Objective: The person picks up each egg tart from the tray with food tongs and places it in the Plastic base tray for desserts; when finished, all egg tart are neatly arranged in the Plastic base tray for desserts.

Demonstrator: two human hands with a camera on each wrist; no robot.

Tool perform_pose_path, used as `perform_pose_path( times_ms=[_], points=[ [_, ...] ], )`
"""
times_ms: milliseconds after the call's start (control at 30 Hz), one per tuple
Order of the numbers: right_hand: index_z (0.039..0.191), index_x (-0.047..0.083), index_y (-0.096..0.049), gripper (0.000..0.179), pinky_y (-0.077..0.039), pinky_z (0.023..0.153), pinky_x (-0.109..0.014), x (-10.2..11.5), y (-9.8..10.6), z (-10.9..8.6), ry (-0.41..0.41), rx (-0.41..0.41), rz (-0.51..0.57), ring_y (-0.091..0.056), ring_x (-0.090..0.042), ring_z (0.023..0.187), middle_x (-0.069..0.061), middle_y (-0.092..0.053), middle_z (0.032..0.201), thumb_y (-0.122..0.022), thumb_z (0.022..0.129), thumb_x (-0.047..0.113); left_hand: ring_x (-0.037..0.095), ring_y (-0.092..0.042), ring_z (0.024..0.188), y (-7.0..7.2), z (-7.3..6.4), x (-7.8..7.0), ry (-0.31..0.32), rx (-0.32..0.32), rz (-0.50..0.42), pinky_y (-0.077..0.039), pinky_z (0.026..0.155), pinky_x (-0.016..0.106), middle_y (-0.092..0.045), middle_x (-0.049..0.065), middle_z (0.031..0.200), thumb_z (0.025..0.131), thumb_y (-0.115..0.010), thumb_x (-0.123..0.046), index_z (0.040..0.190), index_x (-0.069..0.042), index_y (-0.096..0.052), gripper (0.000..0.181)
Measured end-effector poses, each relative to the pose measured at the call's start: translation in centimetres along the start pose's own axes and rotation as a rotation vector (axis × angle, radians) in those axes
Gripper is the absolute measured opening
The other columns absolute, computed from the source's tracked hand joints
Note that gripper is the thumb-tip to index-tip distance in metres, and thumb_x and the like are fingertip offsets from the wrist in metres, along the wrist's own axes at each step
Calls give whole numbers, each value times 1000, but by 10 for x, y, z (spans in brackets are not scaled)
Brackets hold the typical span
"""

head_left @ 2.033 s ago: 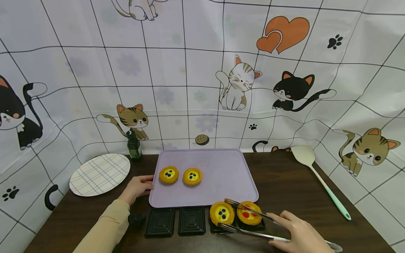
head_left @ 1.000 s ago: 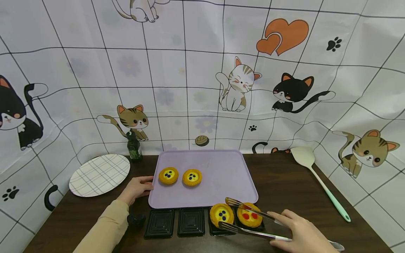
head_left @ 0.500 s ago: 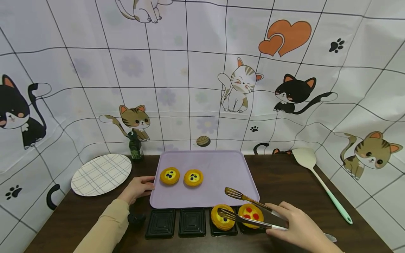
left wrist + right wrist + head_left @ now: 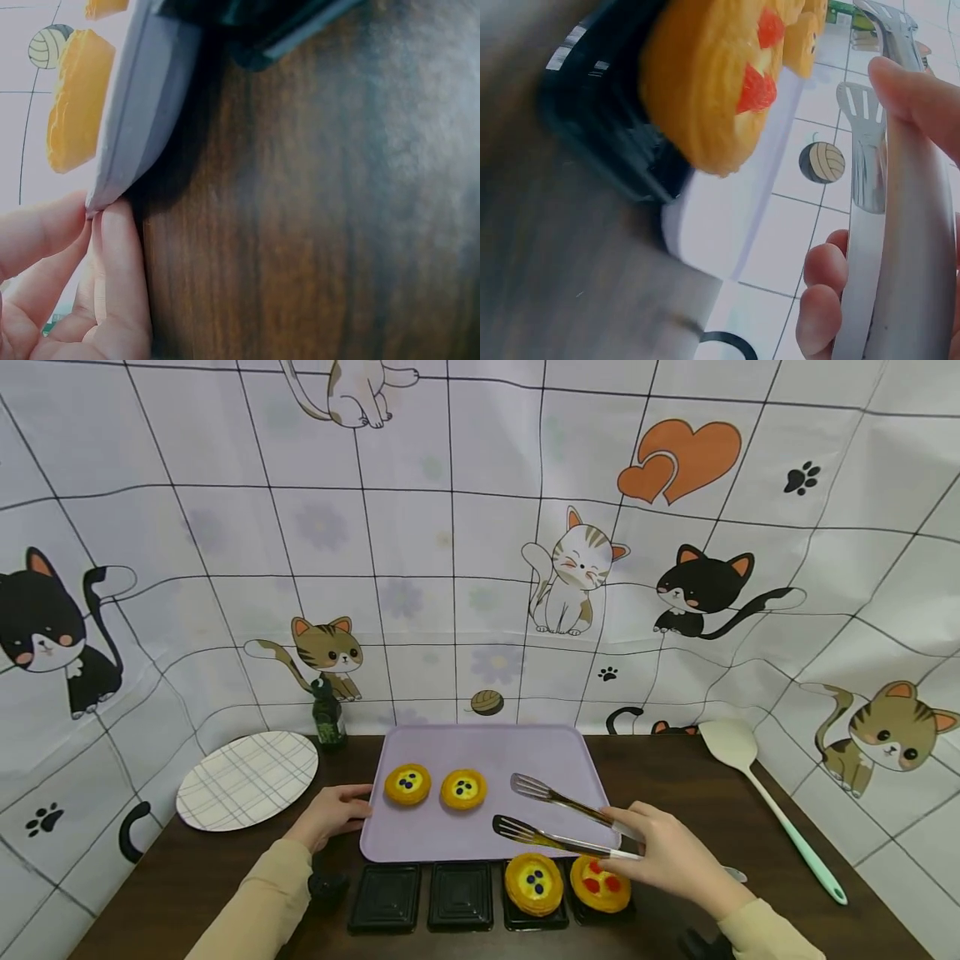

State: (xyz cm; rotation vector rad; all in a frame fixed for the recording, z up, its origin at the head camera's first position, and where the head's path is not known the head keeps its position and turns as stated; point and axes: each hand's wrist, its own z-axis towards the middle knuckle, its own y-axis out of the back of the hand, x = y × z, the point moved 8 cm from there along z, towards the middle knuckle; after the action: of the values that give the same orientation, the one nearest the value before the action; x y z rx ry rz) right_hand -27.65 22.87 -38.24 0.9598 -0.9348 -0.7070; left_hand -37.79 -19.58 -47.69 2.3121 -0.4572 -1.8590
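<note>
My left hand [image 4: 333, 814] pinches the left rim of a lilac tray [image 4: 517, 747] between thumb and fingers, plain in the left wrist view. Two egg tarts with blue berry dots, one at the left [image 4: 407, 784] and another beside it [image 4: 463, 789], sit on the tray. Metal tongs [image 4: 592, 848] are in my right hand [image 4: 671, 852], their slotted tips spread apart over the tray's right half with nothing between them. In front of the tray, a blue-dotted tart [image 4: 534, 884] and a red-topped tart [image 4: 601, 885] each rest on a black square dish.
Two bare black square dishes, one at the far left [image 4: 385, 897] and one beside it [image 4: 461, 896], continue the row. A checked plate [image 4: 247, 781] and a green bottle [image 4: 327, 717] stand left. A turner [image 4: 787, 822] with a pale green handle lies right. Cat-print sheeting backs the table.
My right hand has lifted the tongs off the front tarts and moved them up and left over the tray. The tarts stay put, and my left hand still holds the rim.
</note>
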Motion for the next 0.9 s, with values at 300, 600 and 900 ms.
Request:
perform_pose_path(
  times_ms=[300, 600, 900],
  points=[
    [123, 12, -64, 66, -50, 60, -25, 0, -19, 41, -18, 40, -1, -52, -8, 69, -1, -60, 93, -80, 70, 48, 22, -64, 92, -1, 1, 1, -1, -24, -20, -57, 81, 39, -57, 30, 119, 89, -59, 4, 134, 12, -46, 48],
    [123, 10, -64, 65, -53, 85, -50, 0, -39, 69, -52, 101, -22, -61, -30, 101, -13, -62, 115, -79, 71, 47, 21, -65, 90, 3, 0, 5, 17, -42, -28, -57, 80, 39, -64, 24, 109, 88, -59, 5, 133, 11, -47, 47],
    [122, 9, -64, 67, -53, 85, -50, 4, -46, 79, -40, 132, -57, -60, -32, 101, -15, -62, 116, -79, 70, 48, 20, -65, 89, 3, 3, 6, 26, -48, -37, -57, 80, 39, -65, 24, 108, 88, -59, 6, 133, 11, -48, 46]
  ],
)
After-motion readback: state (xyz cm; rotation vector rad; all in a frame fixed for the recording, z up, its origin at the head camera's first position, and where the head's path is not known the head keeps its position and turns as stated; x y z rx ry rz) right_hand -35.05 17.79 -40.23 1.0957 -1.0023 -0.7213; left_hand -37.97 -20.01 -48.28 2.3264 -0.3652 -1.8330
